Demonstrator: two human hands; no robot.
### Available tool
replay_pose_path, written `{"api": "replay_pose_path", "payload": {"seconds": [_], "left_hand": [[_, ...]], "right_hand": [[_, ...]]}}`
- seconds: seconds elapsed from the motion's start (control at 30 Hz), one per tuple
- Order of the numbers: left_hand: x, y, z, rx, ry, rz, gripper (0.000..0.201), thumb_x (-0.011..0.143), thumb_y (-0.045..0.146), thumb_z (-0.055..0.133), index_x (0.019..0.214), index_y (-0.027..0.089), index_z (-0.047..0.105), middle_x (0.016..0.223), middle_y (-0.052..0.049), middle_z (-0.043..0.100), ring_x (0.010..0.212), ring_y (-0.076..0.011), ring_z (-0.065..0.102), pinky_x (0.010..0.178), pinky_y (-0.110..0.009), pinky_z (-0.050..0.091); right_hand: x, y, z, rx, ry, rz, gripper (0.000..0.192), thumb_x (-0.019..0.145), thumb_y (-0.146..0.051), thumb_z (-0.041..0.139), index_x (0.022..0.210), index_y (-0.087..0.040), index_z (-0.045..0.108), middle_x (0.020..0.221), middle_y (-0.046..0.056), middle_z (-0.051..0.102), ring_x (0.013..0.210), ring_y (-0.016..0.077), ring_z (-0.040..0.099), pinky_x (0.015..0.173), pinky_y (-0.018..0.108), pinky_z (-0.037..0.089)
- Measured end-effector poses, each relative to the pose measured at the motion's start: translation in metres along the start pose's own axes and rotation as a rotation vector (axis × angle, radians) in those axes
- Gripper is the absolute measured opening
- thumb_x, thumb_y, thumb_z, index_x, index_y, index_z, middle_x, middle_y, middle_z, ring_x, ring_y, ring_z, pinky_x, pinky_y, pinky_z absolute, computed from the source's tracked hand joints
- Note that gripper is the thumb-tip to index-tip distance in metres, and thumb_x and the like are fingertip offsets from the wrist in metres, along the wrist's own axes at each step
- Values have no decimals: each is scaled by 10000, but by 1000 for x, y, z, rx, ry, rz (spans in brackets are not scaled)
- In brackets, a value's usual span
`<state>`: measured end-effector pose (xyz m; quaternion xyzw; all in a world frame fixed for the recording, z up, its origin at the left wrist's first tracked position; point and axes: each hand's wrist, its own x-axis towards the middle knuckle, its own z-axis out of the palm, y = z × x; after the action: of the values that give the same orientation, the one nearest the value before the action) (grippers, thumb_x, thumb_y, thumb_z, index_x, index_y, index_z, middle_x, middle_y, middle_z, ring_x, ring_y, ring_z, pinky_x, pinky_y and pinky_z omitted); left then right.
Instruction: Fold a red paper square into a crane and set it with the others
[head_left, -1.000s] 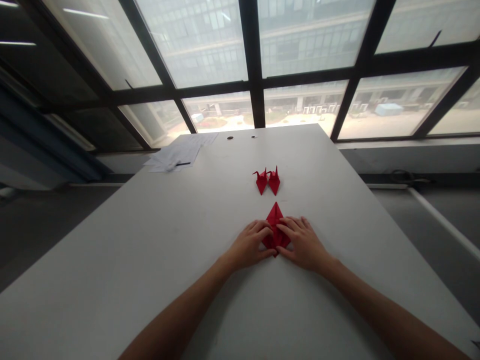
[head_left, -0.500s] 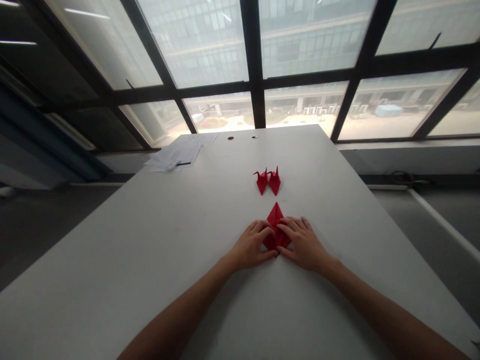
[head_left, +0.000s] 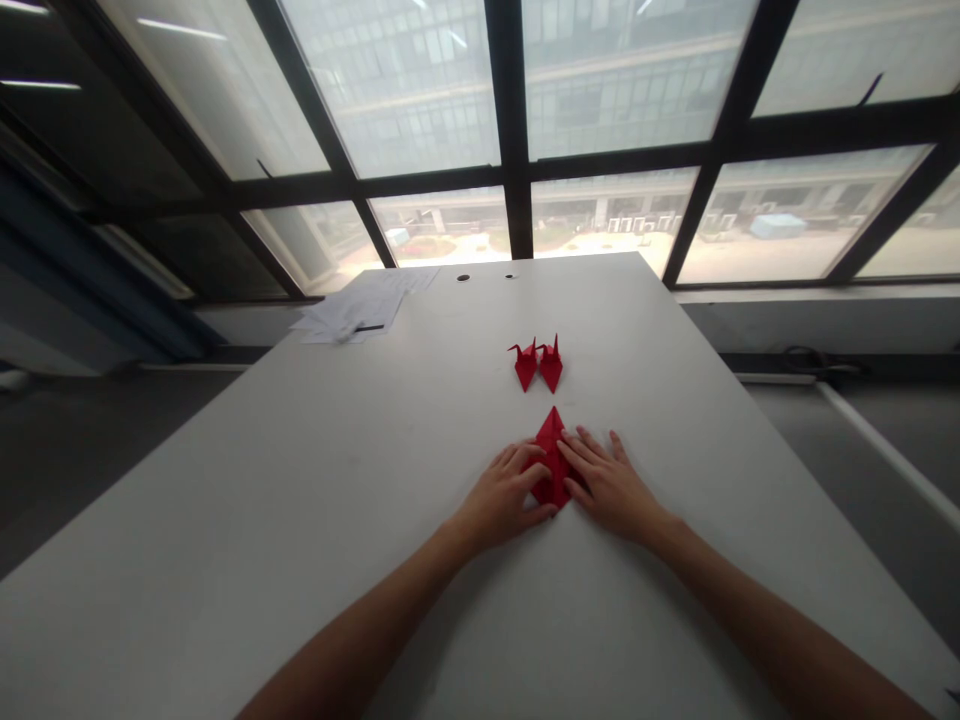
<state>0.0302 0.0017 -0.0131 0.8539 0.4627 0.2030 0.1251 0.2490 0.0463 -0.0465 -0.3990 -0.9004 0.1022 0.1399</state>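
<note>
Head view: red folded-paper diamond (head_left: pixel 558 483) under both hands on the white tabletop (head_left: pixel 300 520).
The diamond lies flat, nearer the wearer than two red origami cranes (head_left: pixel 539 371). The left hand (head_left: pixel 501 502) rests on its left side, fingers bent, thumb and forefinger apart, thumb at the lower tip. The right hand (head_left: pixel 616 494) lies flatter on the right side, fingers extended and separated; relative to the previous frame, its thumb is withdrawn from the lower tip and its fingers are straighter. The cranes are unchanged. Hands cover both side corners of the diamond; crease detail is indistinct. Forearms are cut off at the lower edge. Writing on the loose paper sheets (head_left: pixel 375 296) is illegible.
</note>
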Motion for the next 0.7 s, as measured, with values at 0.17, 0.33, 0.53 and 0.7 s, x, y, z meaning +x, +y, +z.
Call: {"api": "replay_pose_path", "payload": {"seconds": [0.17,0.33,0.53,0.7], "left_hand": [[0,1,-2,13,-7,-28,278,787,356,763,1001,246,624,1199,-57,588,1156,-253,524,1028,-410,437],[1,-3,-3,20,-17,-22,285,777,358,777,984,244,617,1157,-45,599,1117,-249,531,993,-398,428],[3,-7,0,-6,-8,-53,368,738,412,807,981,233,597,1155,-47,599,1121,-257,523,975,-403,414],[2,-9,-1,-16,-14,-27,336,773,426,780,1002,241,617,1152,-49,607,1131,-249,525,988,-404,416]], "right_hand": [[3,-10,-12,20,149,-40,432,931,-242,513,1361,-244,552,1459,107,506,1398,285,364,1162,552,189],[1,-13,-25,161,81,-256,249,928,-182,521,1091,-253,695,1048,57,684,1000,206,576,953,382,412],[-2,-11,-30,209,19,-298,290,867,-126,543,1041,-272,723,970,37,664,906,189,575,861,340,424],[-1,-15,-29,162,-13,-287,304,847,-104,560,983,-297,752,955,25,641,907,181,567,852,325,424]]}}
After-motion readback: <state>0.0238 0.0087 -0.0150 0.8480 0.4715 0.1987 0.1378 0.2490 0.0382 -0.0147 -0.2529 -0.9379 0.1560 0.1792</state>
